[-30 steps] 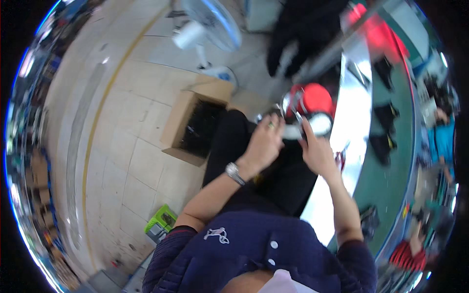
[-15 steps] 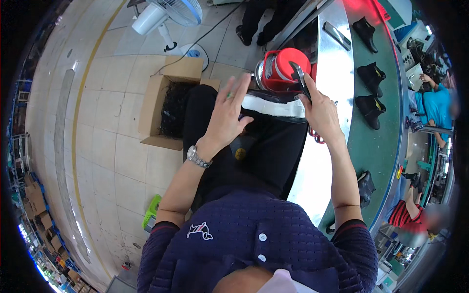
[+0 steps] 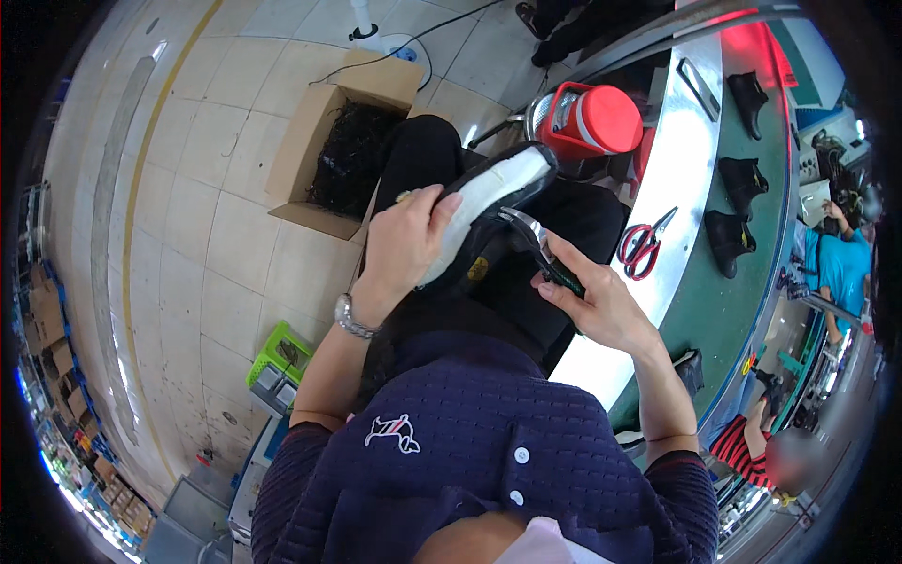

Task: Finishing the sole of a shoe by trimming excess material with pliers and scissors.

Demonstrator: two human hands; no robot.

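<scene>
Across my lap lies a black shoe (image 3: 512,179) with its underside up, a long white strip running along it. My left hand (image 3: 404,242) is closed on the shoe's left edge, thumb lying over the white strip. In my right hand (image 3: 601,299) is a pair of pliers (image 3: 537,235) with a silver head and dark handles. The head of the pliers is at the shoe's right edge, near its middle. Whether the jaws bite on anything is too small to tell.
On the metal ledge to my right lie red-handled scissors (image 3: 642,249) and a phone (image 3: 698,89). Several black boots (image 3: 731,240) stand on the green belt beyond. A red jug (image 3: 606,117) is ahead. A cardboard box (image 3: 305,141) of black scraps sits at left.
The shoe has turned from crosswise to slanting. My left hand, open before, now grips it. My right hand has moved nearer to me and brought the pliers down to the shoe's edge.
</scene>
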